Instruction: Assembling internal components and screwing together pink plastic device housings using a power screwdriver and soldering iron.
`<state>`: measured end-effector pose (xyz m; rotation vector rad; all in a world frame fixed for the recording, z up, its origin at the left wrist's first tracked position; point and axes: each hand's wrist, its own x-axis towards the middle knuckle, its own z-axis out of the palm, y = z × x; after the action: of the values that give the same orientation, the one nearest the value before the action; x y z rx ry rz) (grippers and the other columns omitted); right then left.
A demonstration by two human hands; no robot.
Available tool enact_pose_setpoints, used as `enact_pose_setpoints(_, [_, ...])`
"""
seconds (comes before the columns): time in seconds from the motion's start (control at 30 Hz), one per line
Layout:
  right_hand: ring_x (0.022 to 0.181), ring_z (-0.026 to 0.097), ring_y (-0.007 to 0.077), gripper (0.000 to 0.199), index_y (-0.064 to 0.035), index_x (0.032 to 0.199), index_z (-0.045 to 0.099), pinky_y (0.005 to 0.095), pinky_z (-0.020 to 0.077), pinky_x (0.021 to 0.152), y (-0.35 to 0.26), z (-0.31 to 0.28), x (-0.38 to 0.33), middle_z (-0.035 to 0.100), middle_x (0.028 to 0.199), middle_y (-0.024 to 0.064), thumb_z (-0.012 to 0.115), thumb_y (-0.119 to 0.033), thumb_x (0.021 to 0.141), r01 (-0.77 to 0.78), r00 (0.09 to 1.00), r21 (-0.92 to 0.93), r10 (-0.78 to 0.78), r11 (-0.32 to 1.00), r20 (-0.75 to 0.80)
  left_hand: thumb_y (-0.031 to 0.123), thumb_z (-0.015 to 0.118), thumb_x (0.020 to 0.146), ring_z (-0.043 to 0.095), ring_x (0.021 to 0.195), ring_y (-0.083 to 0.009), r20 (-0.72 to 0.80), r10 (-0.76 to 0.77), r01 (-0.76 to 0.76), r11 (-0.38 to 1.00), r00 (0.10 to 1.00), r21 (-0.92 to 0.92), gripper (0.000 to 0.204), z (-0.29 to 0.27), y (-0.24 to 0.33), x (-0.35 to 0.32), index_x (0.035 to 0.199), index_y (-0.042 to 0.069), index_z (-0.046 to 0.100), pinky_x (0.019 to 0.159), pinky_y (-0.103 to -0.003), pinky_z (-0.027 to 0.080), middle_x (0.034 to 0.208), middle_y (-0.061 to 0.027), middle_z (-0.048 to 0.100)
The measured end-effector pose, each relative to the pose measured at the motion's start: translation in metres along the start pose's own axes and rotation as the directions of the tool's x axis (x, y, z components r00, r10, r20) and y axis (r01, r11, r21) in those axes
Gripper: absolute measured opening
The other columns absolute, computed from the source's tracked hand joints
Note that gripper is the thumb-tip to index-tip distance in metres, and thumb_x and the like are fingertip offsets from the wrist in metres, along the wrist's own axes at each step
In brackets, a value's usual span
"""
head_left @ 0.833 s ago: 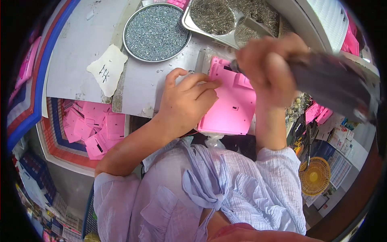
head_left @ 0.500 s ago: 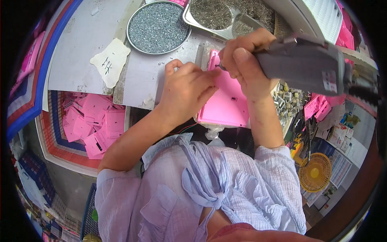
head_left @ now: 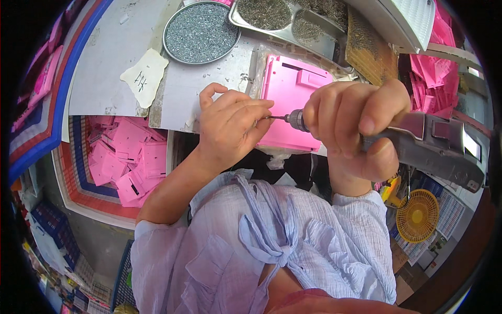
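My right hand [head_left: 355,125] is wrapped round a dark grey electric screwdriver [head_left: 444,152], held nearly level with its chuck and thin bit pointing left. My left hand [head_left: 230,123] is closed in a pinch at the bit's tip. Whatever sits between those fingertips is too small and covered to make out. Both hands are over the lower part of a flat pink plastic panel [head_left: 285,89], which has a slot and a raised block near its far edge. Clear plastic wrap [head_left: 254,78] shows under the panel's edges.
A round metal dish [head_left: 201,63] of small screws stands beyond my left hand. Right of it is a metal tray [head_left: 329,49] with small metal parts. Many pink pieces [head_left: 125,152] fill a bin at left. A torn paper [head_left: 144,78] and a yellow basket [head_left: 438,214] are also around.
The screwdriver has swung down and toward me with my right hand, its bit lifting off the panel's left edge. My left hand has drawn slightly nearer, its fingers meeting the bit's tip.
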<state>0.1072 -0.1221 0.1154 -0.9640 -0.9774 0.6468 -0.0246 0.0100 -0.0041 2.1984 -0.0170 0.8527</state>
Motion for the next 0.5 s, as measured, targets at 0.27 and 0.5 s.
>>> enact_pose_setpoints(0.27, [0.051, 0.047, 0.0114, 0.026, -0.0133, 0.105, 0.053, 0.0304, 0.0400, 0.051, -0.001, 0.017, -0.008, 0.052, 0.062, -0.0034, 0.067, -0.035, 0.099, -0.049, 0.998, -0.009, 0.049, 0.999, -0.044, 0.010, 0.082, 0.070, 0.066, 0.082, -0.0146, 0.007, 0.037, -0.037, 0.997, 0.999, 0.067, 0.026, -0.008, 0.009, -0.004, 0.091, 0.012, 0.067, 0.096, -0.045, 0.033, 0.088, 0.0041, 0.073])
enact_pose_setpoints(0.5, [0.052, 0.049, 0.0120, 0.025, -0.0135, 0.104, 0.053, 0.0320, 0.0413, 0.052, -0.004, 0.025, -0.013, 0.051, 0.061, -0.0037, 0.067, -0.034, 0.099, -0.047, 0.998, -0.023, 0.046, 0.999, -0.036, 0.010, 0.079, 0.071, 0.063, 0.076, -0.0160, 0.042, -0.023, 0.018, 0.992, 0.999, 0.128, 0.017, -0.009, 0.023, -0.003, 0.079, 0.013, 0.064, 0.096, -0.046, 0.034, 0.076, 0.0020, 0.066])
